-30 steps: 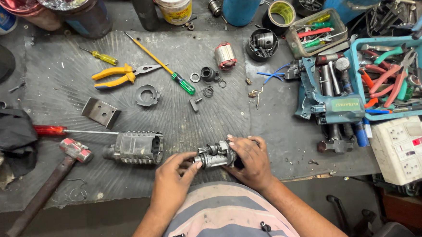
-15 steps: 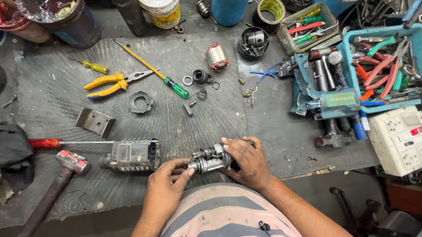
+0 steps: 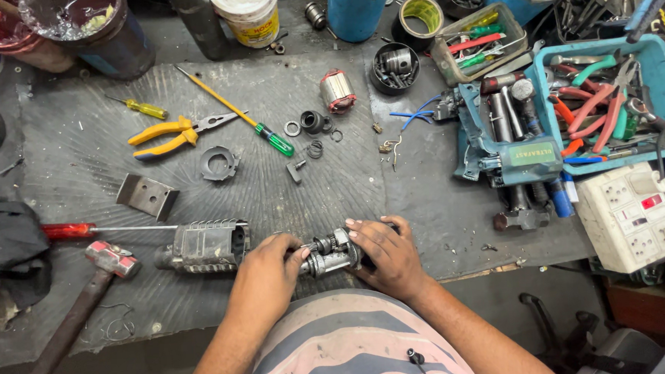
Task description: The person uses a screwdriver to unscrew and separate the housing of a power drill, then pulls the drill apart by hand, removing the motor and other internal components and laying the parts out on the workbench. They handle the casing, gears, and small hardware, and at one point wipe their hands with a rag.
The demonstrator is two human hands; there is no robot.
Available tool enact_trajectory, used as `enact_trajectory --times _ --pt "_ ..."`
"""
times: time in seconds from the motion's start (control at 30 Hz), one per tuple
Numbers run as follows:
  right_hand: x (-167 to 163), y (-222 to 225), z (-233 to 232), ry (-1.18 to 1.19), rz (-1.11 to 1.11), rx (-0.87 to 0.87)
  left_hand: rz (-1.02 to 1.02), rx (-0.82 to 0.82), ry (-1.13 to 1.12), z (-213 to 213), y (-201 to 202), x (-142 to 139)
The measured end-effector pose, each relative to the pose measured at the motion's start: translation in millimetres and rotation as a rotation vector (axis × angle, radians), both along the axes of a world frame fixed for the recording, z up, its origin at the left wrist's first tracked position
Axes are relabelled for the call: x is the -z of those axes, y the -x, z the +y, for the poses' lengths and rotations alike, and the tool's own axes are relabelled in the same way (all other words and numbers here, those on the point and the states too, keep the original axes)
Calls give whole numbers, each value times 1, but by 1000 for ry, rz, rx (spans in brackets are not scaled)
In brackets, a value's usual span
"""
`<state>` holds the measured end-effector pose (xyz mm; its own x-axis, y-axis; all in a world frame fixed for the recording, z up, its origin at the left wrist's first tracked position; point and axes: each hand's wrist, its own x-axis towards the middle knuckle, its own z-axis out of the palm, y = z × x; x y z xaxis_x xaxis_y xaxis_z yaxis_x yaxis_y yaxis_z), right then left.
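1. Head view, thing in hand: a small grey metal gear assembly [image 3: 330,254] w/ a short shaft, held low over the near edge of the ribbed rubber mat [image 3: 80,147], just in front of the person's striped shirt; judged dense and heavy for its size, fully rigid, prob. greasy and so slippery; no fragile look, though small parts on the shaft could slip off if tilted; best held by the thick body, not the thin shaft end.
2. Head view, left hand [image 3: 265,278]: closed round the left end of the assembly, thumb and fingertips pinching the shaft side; grip firm, not wide; palm faces down.
3. Head view, right hand [image 3: 385,256]: cupped over the right end of the same assembly, fingers curled and closed on the body; how far the thumb wraps under is hidden; both hands thus grasp the one part, touching each other's side of it.
4. Head view, near surroundings: a finned grey motor housing [image 3: 203,247] lies just beside the left hand, apart from it; a red-handled screwdriver [image 3: 69,231] and a hammer [image 3: 105,260] lie further left.
5. Head view, farther off: yellow pliers [image 3: 163,135], a copper-wound armature [image 3: 337,92], and loose rings and washers at mid-mat; a blue tool tray [image 3: 546,69] and a white socket board [image 3: 630,217] at right, well apart from the hands.
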<state>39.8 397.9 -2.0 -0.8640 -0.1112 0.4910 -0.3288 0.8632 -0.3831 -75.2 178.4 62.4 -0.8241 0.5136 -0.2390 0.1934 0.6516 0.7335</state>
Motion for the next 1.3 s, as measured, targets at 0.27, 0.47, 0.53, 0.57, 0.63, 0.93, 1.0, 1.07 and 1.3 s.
enact_trajectory --times 0.27,0.47,0.53,0.57,0.63,0.93,1.0,1.07,1.3 --pt "0 0 -1 -2 25 0 -117 100 6 -4 13 -3" --pt "3 1 0 15 31 14 -4 165 10 3 9 -4" --pt "3 1 0 4 29 32 107 211 89 7 8 -4" --pt "3 1 -1 6 23 39 161 234 127 9 8 -4" --pt "2 1 -1 8 16 55 179 262 112 11 9 -5" --pt "1 2 -1 32 28 78 114 323 177 -1 28 -19" --pt "1 2 0 63 9 98 143 303 168 -6 30 -21" --pt "2 3 0 80 4 109 198 265 171 -9 31 -20" --pt "4 3 0 63 -20 100 382 128 340 11 37 -10"
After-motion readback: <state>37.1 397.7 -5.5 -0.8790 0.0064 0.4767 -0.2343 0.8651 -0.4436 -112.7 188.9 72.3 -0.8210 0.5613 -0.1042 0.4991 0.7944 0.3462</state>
